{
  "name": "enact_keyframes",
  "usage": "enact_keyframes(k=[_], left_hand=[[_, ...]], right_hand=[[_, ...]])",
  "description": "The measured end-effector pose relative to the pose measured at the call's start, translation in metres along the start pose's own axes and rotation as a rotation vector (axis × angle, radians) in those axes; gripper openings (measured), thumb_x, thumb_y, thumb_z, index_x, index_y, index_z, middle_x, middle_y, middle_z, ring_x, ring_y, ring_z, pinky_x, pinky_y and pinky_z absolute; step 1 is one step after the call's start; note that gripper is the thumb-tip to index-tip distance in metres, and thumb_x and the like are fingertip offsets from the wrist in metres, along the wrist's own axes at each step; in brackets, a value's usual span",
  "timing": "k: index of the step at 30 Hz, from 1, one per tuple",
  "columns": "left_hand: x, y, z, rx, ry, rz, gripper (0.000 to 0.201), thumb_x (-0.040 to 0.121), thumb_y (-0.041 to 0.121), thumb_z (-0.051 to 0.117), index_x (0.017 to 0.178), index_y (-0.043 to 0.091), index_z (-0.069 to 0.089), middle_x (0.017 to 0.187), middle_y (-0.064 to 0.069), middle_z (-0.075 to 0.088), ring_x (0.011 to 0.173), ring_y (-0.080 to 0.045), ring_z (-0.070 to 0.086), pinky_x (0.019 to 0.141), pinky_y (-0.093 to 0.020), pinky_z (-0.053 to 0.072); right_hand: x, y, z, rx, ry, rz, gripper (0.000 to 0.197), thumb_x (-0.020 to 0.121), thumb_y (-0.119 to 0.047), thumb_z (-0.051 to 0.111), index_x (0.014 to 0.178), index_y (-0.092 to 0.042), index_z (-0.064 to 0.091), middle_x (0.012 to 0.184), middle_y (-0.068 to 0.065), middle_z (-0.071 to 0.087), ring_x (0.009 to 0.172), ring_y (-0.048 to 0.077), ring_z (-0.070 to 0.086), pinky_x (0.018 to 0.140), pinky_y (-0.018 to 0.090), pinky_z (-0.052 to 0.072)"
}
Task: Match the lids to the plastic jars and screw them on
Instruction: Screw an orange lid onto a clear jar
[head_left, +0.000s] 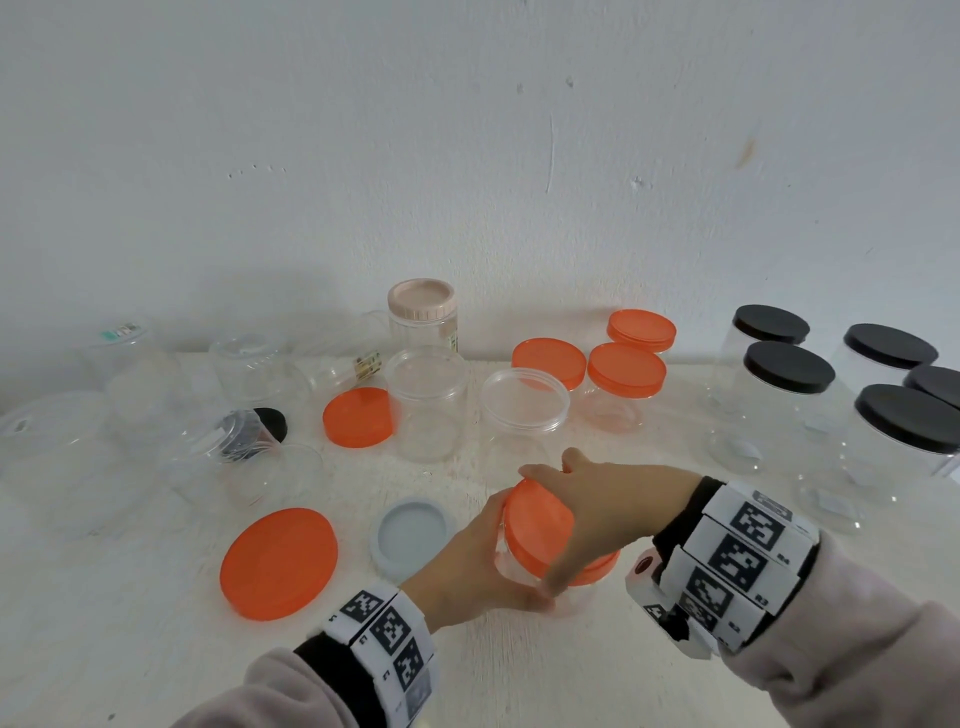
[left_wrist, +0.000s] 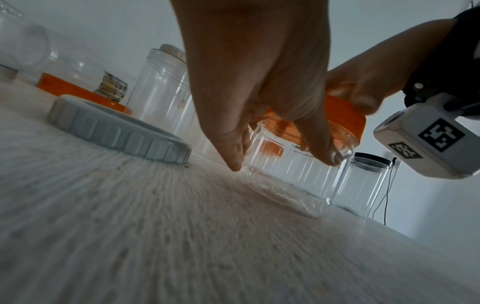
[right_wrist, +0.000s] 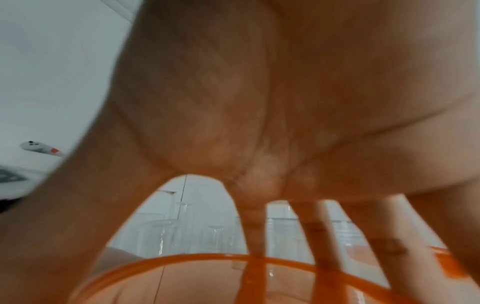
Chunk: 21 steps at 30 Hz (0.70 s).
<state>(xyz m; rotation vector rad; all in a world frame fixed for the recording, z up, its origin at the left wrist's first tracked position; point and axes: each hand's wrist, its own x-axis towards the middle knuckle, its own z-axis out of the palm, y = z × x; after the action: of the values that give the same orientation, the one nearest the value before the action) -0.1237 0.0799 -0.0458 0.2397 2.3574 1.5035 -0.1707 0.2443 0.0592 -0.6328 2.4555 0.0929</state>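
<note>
Twisting orange lid (head_left: 537, 525) with right hand (head_left: 602, 512) curled round its rim; left hand (head_left: 467, 561) wrapped round tilted jar (left_wrist: 298, 174); best kept square, steady.

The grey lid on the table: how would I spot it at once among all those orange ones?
Start at the two hands holding a jar near the table's front edge. Just to their left lies the grey lid, between the jar and a large flat orange lid. It is the only pale grey one, ribbed round its rim and lying hollow side up.
</note>
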Motion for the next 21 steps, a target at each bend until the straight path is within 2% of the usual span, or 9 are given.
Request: enact_keyframes(k=[2, 5, 10, 13, 15, 18, 21], left_hand=[[0.000, 0.001, 0.000, 0.011, 0.001, 0.000, 0.101, 0.065, 0.033, 0.087, 0.130, 0.049, 0.012, 0.120, 0.031, 0.041, 0.108, 0.013, 0.043, 0.081, -0.006, 0.039], [0.000, 0.002, 0.000, 0.025, 0.012, 0.005, 0.100, 0.064, 0.034, 0.087, 0.131, 0.049, 0.014, 0.118, 0.031, 0.043, 0.106, 0.014, 0.044, 0.078, -0.007, 0.040], [-0.001, 0.001, 0.001, 0.014, 0.029, 0.009, 0.103, 0.062, 0.039, 0.087, 0.135, 0.048, 0.015, 0.120, 0.031, 0.044, 0.108, 0.011, 0.045, 0.079, -0.007, 0.040], [-0.001, -0.001, 0.002, -0.001, 0.039, 0.010, 0.105, 0.061, 0.039, 0.088, 0.137, 0.047, 0.016, 0.122, 0.029, 0.045, 0.110, 0.008, 0.047, 0.079, -0.009, 0.042], [-0.001, 0.000, 0.001, 0.004, 0.036, 0.014, 0.104, 0.062, 0.038, 0.088, 0.137, 0.048, 0.016, 0.122, 0.029, 0.044, 0.110, 0.009, 0.047, 0.080, -0.008, 0.041], [-0.001, 0.003, 0.000, 0.032, 0.023, 0.024, 0.103, 0.064, 0.036, 0.087, 0.135, 0.048, 0.014, 0.119, 0.032, 0.042, 0.106, 0.014, 0.044, 0.078, -0.003, 0.039], [-0.001, 0.006, -0.001, 0.049, 0.032, 0.037, 0.103, 0.064, 0.035, 0.087, 0.138, 0.043, 0.016, 0.122, 0.029, 0.042, 0.109, 0.011, 0.045, 0.081, -0.004, 0.038]], right_hand=[[-0.001, 0.000, -0.004, -0.037, -0.024, -0.028, 0.116, 0.055, -0.064, 0.079, 0.140, -0.055, 0.000, 0.136, -0.007, 0.024, 0.123, 0.024, 0.038, 0.092, 0.045, 0.045], [0.000, 0.001, -0.004, -0.016, 0.000, -0.061, 0.110, 0.054, -0.059, 0.080, 0.135, -0.057, 0.006, 0.120, -0.011, 0.026, 0.113, 0.020, 0.037, 0.089, 0.045, 0.047], [0.001, 0.005, 0.003, 0.032, 0.076, -0.053, 0.109, 0.046, -0.076, 0.073, 0.133, -0.055, 0.010, 0.114, -0.011, 0.028, 0.105, 0.018, 0.038, 0.084, 0.039, 0.047], [0.002, 0.004, 0.010, 0.047, 0.123, -0.026, 0.114, 0.046, -0.082, 0.068, 0.137, -0.047, 0.010, 0.112, -0.008, 0.027, 0.100, 0.019, 0.038, 0.075, 0.033, 0.042], [0.002, 0.003, 0.012, 0.059, 0.133, -0.009, 0.117, 0.046, -0.084, 0.066, 0.140, -0.041, 0.011, 0.114, -0.006, 0.029, 0.099, 0.019, 0.039, 0.074, 0.033, 0.041], [0.000, 0.004, 0.009, 0.043, 0.075, -0.004, 0.121, 0.049, -0.081, 0.069, 0.144, -0.041, 0.005, 0.129, -0.004, 0.029, 0.107, 0.021, 0.040, 0.083, 0.035, 0.045], [-0.002, 0.004, -0.001, -0.003, 0.010, -0.045, 0.115, 0.054, -0.066, 0.077, 0.141, -0.053, 0.002, 0.132, -0.008, 0.027, 0.121, 0.021, 0.034, 0.095, 0.046, 0.045]])
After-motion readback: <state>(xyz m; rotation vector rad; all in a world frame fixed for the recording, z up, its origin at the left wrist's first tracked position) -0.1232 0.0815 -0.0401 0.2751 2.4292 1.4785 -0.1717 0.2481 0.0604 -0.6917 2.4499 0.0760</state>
